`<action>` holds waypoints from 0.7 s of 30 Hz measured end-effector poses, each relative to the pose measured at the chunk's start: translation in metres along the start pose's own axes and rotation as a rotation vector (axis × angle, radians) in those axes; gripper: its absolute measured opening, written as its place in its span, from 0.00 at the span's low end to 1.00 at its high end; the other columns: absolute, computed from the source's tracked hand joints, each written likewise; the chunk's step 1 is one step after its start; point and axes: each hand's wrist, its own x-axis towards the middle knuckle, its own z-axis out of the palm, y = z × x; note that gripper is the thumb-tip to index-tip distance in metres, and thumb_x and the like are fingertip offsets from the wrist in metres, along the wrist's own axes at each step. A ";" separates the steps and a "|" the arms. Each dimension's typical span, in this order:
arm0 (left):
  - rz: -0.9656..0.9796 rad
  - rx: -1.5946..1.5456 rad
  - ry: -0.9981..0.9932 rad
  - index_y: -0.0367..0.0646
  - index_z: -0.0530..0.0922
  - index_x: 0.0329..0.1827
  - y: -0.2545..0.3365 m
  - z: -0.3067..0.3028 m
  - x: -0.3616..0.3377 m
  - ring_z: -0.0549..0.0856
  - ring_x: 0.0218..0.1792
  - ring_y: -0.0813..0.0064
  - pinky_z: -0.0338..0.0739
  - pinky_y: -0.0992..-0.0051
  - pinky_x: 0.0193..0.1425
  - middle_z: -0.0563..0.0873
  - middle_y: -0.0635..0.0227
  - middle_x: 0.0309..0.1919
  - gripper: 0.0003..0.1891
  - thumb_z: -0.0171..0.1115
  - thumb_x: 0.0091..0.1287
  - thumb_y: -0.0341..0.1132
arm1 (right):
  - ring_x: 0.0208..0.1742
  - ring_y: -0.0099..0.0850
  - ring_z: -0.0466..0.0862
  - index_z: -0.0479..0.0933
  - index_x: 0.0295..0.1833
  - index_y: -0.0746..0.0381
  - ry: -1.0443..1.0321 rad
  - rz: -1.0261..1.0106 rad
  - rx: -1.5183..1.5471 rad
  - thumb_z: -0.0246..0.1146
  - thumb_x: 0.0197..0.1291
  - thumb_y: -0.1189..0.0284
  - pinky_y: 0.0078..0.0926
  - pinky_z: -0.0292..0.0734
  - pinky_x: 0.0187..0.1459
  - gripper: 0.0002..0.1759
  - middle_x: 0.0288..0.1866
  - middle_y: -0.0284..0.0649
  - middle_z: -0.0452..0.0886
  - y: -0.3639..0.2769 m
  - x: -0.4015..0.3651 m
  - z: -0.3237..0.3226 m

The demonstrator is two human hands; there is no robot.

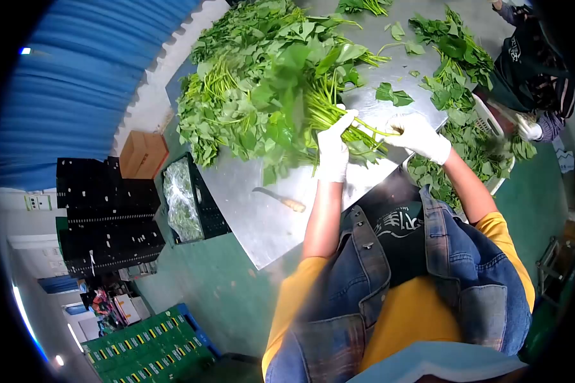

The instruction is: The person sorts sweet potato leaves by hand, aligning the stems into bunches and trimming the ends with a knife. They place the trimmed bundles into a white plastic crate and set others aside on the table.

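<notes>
My left hand [333,153], in a white glove, is closed around a bunch of leafy greens [329,105] with long pale-green stems, held above the metal table [236,204]. The cut ends of the stems point right, toward my right hand [420,137], also gloved in white. Its fingers are pinched at the end of a stem [380,131] that sticks out from the bunch. A large heap of the same greens [230,102] lies on the table to the left. Below my left hand rests a knife [281,199] with a curved blade and a light handle.
Across the table stands another person [533,64] with a white-gloved hand. White baskets [489,118] of greens stand along the right side. A black crate [211,214] holds a plastic-wrapped bundle. Stacked black crates [108,204] and a cardboard box [142,155] are at left.
</notes>
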 end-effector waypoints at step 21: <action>0.196 -0.438 0.680 0.37 0.73 0.47 0.053 -0.156 -0.081 0.81 0.40 0.73 0.76 0.77 0.46 0.81 0.62 0.41 0.15 0.64 0.57 0.21 | 0.36 0.48 0.82 0.81 0.36 0.64 -0.189 -0.297 -0.257 0.54 0.61 0.55 0.40 0.75 0.40 0.22 0.33 0.51 0.82 0.004 0.097 0.178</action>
